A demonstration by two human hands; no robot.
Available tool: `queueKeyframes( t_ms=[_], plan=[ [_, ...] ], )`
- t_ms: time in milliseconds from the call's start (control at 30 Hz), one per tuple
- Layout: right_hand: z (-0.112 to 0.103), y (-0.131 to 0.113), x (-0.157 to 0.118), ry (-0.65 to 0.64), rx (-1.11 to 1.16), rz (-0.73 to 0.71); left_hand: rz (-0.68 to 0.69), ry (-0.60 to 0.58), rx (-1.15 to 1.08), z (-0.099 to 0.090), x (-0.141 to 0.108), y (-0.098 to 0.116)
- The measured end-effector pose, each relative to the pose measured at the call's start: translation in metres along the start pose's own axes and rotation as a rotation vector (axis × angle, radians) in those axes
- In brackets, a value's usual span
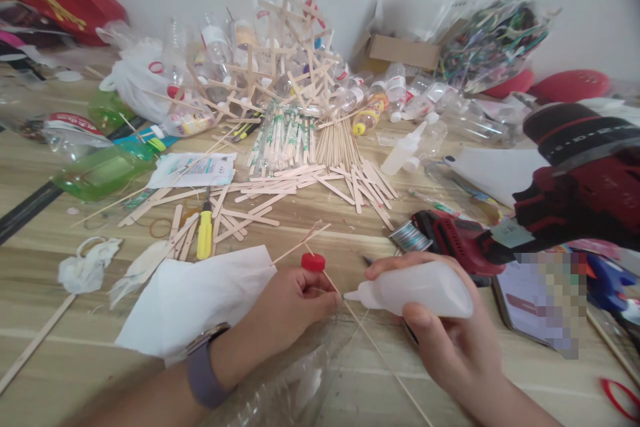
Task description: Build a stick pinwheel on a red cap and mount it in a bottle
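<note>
My left hand (300,297) pinches a thin bamboo skewer (380,348) that slants down toward the bottom edge. A red bottle cap (313,262) sits on the skewer just above my fingers. My right hand (450,327) is wrapped around a translucent white squeeze bottle (420,288), tilted nearly level. Its narrow nozzle points left and ends at the skewer, beside my left fingertips; whether it touches, I cannot tell. Under my left wrist lies a white paper sheet (200,293). A clear plastic bottle (285,390) lies below my hands, partly cut off by the frame.
Loose craft sticks (260,203), a bundle of skewers (337,143) and a yellow-handled screwdriver (205,233) lie ahead. A red and black power drill (565,187) stands to the right, by a phone (535,307). Plastic bottles crowd the back around a stick structure (273,57).
</note>
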State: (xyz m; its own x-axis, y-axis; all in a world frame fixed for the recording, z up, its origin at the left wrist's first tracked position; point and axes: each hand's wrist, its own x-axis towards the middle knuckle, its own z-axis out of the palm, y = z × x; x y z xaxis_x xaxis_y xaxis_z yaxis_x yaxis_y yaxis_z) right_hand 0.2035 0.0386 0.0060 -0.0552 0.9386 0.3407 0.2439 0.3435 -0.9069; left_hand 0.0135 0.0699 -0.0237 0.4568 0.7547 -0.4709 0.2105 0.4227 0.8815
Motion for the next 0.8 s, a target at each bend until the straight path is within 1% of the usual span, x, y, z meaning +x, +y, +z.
queueKeyframes(
  t_ms=[333, 800],
  plan=[
    [0.0005, -0.0021, 0.0054, 0.015, -0.021, -0.061, 0.006, -0.013, -0.026, -0.0005, 0.0006, 0.0002],
    [0.0007, -0.0031, 0.0009, 0.001, -0.011, -0.043, -0.005, -0.019, -0.038, -0.0008, -0.0003, 0.0005]
  ],
)
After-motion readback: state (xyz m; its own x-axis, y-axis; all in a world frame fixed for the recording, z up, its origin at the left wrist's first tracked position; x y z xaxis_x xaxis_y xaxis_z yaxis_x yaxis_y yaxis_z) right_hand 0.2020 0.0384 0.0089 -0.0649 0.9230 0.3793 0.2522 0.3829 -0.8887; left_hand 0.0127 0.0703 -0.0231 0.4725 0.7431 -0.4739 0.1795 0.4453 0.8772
